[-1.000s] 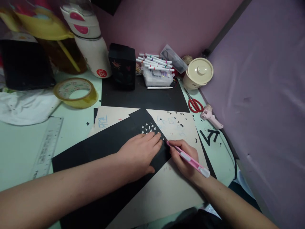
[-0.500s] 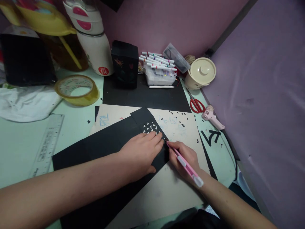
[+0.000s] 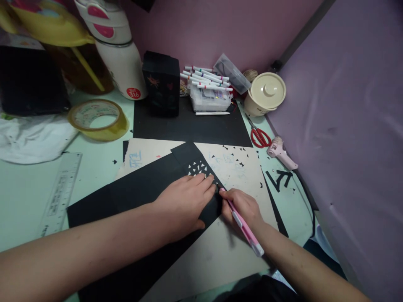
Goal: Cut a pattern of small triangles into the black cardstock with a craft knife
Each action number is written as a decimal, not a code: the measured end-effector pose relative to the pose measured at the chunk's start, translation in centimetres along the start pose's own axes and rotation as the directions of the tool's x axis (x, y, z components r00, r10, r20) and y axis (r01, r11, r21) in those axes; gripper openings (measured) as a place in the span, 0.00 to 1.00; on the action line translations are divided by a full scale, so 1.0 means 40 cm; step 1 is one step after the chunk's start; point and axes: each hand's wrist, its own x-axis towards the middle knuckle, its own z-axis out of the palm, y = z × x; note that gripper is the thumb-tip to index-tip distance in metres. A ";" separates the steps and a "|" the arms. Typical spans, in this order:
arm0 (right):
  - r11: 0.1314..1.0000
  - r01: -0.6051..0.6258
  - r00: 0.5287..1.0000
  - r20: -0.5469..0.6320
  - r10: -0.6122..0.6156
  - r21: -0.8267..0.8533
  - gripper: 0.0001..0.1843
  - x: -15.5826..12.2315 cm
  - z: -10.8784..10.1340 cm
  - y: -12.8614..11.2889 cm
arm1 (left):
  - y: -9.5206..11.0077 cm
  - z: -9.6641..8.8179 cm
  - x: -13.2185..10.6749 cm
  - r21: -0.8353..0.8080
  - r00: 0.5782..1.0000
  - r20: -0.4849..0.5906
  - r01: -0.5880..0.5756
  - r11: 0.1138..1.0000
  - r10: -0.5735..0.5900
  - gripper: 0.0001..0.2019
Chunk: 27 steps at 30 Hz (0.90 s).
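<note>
My left hand point(image 3: 185, 201) lies flat on a sheet of black paper point(image 3: 135, 184), its fingers stretched out beside a patch of several small triangular cut-outs. Pale board shows through those holes. In my right hand point(image 3: 242, 207) is a pink craft knife point(image 3: 244, 226), gripped like a pen, its tip touching the paper's right part just past my left fingertips. Under the paper lies a pale board point(image 3: 195, 260) with blue marks drawn on it. Tiny black triangular scraps point(image 3: 237, 157) are scattered over the board's upper right.
Behind the board stand a white bottle point(image 3: 121, 67), a black box point(image 3: 161, 86), a pile of markers point(image 3: 208, 79) and a lidded cream pot point(image 3: 267, 94). Red-handled scissors point(image 3: 260, 137) and a pink glue gun point(image 3: 281, 155) lie right; a tape roll point(image 3: 118, 128) and clear ruler point(image 3: 61, 188) lie left.
The craft knife's rear end has swung down and slightly left in my right hand, its tip staying near the same spot. My left hand keeps its place on the paper. The view has shifted slightly.
</note>
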 end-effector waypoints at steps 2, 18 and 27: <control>1.000 0.008 1.000 -0.003 -0.007 0.003 0.13 -0.001 -0.001 0.000 | 0.000 0.000 0.001 0.003 1.000 0.004 -0.001 1.000 0.001 0.40; 0.891 -0.401 0.914 0.030 0.405 0.210 0.07 -0.018 -0.020 -0.011 | 0.002 -0.006 0.001 0.025 0.999 0.044 0.002 1.000 -0.003 0.40; 0.872 -0.419 0.907 0.086 0.412 0.253 0.07 -0.021 -0.021 -0.006 | 0.003 -0.005 0.004 0.018 0.999 0.042 0.005 1.000 -0.005 0.40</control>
